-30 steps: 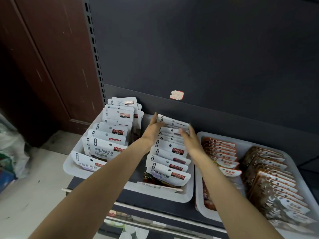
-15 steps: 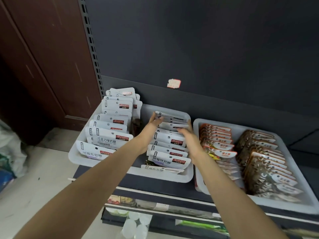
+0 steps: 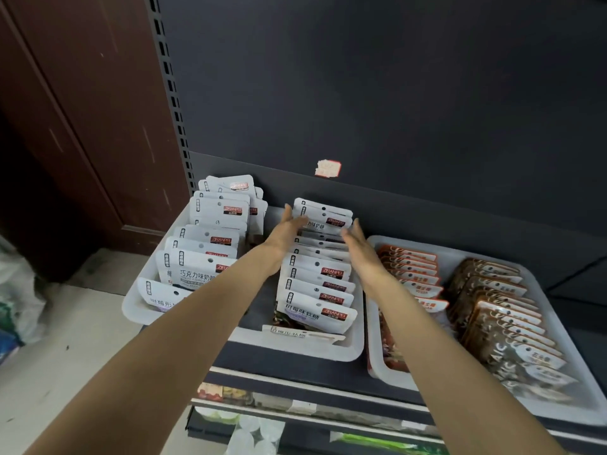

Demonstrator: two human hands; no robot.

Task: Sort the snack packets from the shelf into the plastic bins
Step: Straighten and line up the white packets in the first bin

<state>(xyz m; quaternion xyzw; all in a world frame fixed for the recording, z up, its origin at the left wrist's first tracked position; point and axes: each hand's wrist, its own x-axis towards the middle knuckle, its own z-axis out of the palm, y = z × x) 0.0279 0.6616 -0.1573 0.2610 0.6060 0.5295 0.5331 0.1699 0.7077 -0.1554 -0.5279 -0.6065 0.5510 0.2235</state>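
on the far left a brown door [image 3: 82, 110] is seen, with a crumpled plastic bag [image 3: 16, 290] cut off at the frame edge and bare floor [image 3: 65, 349] beside it. the left bin [image 3: 341, 351], white plastic, sits on the dark shelf [image 3: 279, 359] close under the back panel [image 3: 361, 93], so little room is left behind it. two rows of white packets are stood in it: the left row [image 3: 210, 244] runs back to the slotted upright [image 3: 170, 93], the right row [image 3: 317, 277] is packed tight front to back, and a dark gap is left between the rows. the left hand [image 3: 285, 233] is laid flat against the left side of the right row near its back, fingers straight, nothing gripped. the right hand [image 3: 359, 251] is held at the row's right side, fingers straight and relaxed, nothing gripped; whether it touches the packets cannot be told. the packets between the palms are partly hidden. the right bin [image 3: 381, 372] stands just beside the first, its far corner cut off; orange packets [image 3: 417, 274] are partly covered by the right forearm, brown packets [image 3: 492, 307] are lined up further right. a torn label [image 3: 328, 168] is stuck on the panel above. goods on the lower shelf [image 3: 295, 421] are too blurred to make out.
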